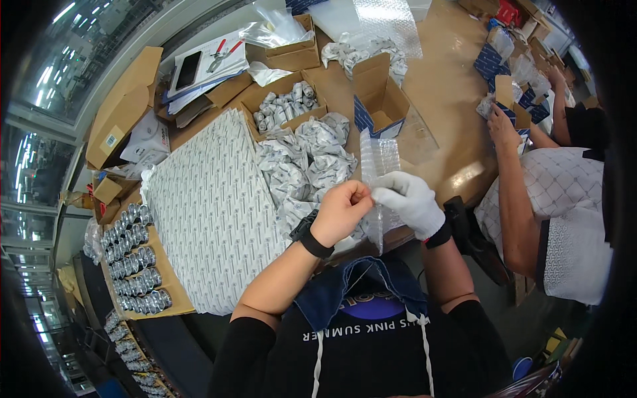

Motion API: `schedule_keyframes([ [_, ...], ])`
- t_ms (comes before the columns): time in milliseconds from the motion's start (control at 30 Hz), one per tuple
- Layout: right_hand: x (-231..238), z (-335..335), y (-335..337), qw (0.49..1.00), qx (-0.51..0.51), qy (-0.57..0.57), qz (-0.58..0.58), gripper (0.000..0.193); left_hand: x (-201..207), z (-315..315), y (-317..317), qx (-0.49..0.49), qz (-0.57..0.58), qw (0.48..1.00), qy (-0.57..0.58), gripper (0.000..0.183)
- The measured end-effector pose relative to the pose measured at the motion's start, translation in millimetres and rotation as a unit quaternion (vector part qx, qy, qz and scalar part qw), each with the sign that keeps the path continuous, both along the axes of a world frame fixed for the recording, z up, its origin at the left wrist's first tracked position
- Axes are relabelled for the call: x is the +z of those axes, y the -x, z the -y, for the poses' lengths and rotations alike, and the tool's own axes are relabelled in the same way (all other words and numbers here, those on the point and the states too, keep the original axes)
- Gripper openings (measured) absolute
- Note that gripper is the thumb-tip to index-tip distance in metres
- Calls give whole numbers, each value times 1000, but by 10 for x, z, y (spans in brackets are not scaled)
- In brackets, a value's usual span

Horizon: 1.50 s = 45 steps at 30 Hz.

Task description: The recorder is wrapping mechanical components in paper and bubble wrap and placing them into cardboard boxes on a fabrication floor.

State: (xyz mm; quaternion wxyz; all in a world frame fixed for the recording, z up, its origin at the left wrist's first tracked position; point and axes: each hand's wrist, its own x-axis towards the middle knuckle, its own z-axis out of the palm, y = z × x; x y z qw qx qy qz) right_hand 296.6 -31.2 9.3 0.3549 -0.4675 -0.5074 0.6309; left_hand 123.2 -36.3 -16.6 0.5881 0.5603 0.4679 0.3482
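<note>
Brown worktop (451,86) fills the upper part of the view, crowded with packing goods. On its left lies a broad stack of white printed sheets (215,212). Beside that stack, at the left edge, a flat cardboard tray (174,292) carries rows of shiny metal cylinders (136,259). Near the middle sits a heap of bubble-wrapped bundles (308,162), and behind it an open brown carton (282,99) holds more small wrapped pieces. Just right of the heap stands an empty blue-and-brown box (379,99) with its flaps up. At the right edge, another person's hand (502,126) handles a similar small box.

Close to the worktop's near edge, the person holds up a strip of clear bubble wrap (378,162). The bare left hand (342,212), with a black band at its wrist, has its fingers (361,192) closed in a pinch on the strip. The right hand (411,199), in a white glove, has its fingers closed on the same strip, touching the left hand's fingertips.
</note>
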Motion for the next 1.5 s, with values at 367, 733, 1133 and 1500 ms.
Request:
schedule_keyframes([
  [367, -59, -28, -446, 918, -205, -123, 317, 19, -229, -202, 286, 227, -24, 970, -87, 13],
  [733, -260, -79, -745, 961, -128, -19, 245, 50, 176, -99, 29, 104, -207, 944, -237, 24],
  [1133, -442, -2154, -1012, 889, -331, -152, 278, 73, 291, -141, -31, -31, -143, 966, -214, 19],
  [1500, -994, -3423, -421, 757, -62, -279, 588, 46, 0, -241, 64, 34, -95, 982, -159, 32],
])
